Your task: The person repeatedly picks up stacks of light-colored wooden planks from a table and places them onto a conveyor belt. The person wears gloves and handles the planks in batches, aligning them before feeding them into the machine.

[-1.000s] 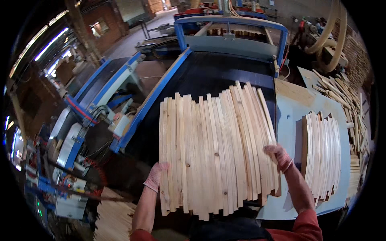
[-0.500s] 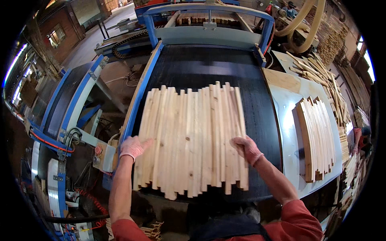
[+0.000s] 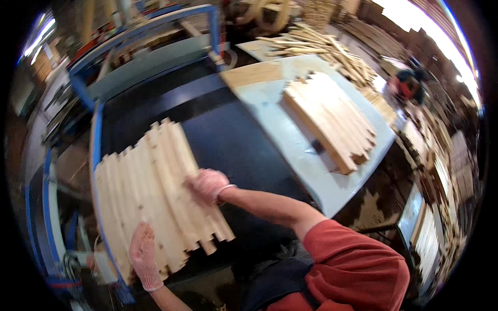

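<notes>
Wood strips (image 3: 150, 192) lie side by side on the dark belt (image 3: 228, 140), 8 o'clock from view centre. Your right hand (image 3: 210, 185), curled, is at their 3 o'clock edge; your left hand (image 3: 144, 254) is over their 6 o'clock end. Blurred: cannot tell if either grips. Step, judged: settling strips; next move calls for even support. Grey panel (image 3: 148, 72) within blue frame (image 3: 213, 28) bars the belt, 11 o'clock. Second stack (image 3: 332, 114), 2 o'clock, on pale tabletop (image 3: 264, 114).
</notes>
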Available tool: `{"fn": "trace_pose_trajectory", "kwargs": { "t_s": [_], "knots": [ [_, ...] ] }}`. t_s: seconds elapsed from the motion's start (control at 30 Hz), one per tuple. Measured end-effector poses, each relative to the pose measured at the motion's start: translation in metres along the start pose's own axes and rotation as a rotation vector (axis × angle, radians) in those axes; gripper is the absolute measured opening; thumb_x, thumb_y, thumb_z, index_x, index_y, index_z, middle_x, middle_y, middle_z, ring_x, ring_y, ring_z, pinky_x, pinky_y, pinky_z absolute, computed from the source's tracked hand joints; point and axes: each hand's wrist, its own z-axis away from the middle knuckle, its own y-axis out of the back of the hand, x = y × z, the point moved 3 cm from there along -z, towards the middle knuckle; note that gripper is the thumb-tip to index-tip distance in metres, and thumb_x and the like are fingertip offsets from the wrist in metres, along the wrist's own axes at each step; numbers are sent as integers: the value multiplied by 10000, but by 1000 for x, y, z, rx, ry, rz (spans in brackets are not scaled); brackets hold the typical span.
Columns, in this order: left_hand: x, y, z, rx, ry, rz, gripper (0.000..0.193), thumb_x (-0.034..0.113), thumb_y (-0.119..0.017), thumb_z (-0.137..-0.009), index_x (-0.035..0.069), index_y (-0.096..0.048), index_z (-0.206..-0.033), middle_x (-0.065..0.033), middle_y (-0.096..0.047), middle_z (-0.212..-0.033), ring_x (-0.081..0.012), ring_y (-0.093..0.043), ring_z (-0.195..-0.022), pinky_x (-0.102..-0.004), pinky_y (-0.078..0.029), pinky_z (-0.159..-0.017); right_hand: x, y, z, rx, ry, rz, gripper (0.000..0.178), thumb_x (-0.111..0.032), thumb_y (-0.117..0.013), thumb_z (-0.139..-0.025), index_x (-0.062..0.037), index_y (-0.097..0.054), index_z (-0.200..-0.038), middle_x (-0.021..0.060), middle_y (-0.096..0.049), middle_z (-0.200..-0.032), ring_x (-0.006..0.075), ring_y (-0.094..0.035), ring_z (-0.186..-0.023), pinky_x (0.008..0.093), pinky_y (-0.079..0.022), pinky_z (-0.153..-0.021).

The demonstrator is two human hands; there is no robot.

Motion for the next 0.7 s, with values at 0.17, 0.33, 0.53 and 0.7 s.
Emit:
{"fn": "trace_pose_trajectory", "kwargs": {
  "t_s": [0.17,0.33,0.53,0.7],
  "knots": [
    [-9,-66,-48,-257,-120,1,583,411,-722,-994,-46,-652,-1349,-117,-689,-1222,-241,-645,-1117,-404,-518,-1021,8,-10,-58,-60,40,-807,578,-520,-501,-1041,-97,-587,-1424,221,-663,-1326,380,-641,-1236,430,-524,-1039],
    [-20,-141,-35,-373,61,63,547,263,-737,-991,-62,-612,-1412,-152,-695,-1288,-246,-666,-1184,-391,-525,-1067,93,84,7,241,-11,-765,688,-526,-558,-1032,-35,-533,-1514,227,-578,-1507,367,-534,-1413,418,-412,-1182],
    [-16,-227,27,-267,176,-177,531,131,-685,-948,-64,-601,-1435,-186,-684,-1359,-280,-655,-1248,-398,-502,-1094,382,112,78,440,-303,467,513,-261,-560,-981,-154,-551,-1482,229,-575,-1408,375,-458,-1412,482,-313,-1242],
    [-18,-364,68,-389,-141,-238,646,274,-770,-922,-52,-578,-1447,-232,-611,-1439,-342,-599,-1328,-432,-468,-1136,522,210,269,513,-1073,-155,672,-557,-505,-1001,12,-645,-1330,296,-695,-1263,453,-642,-1223,495,-466,-1083]
  ]
}}
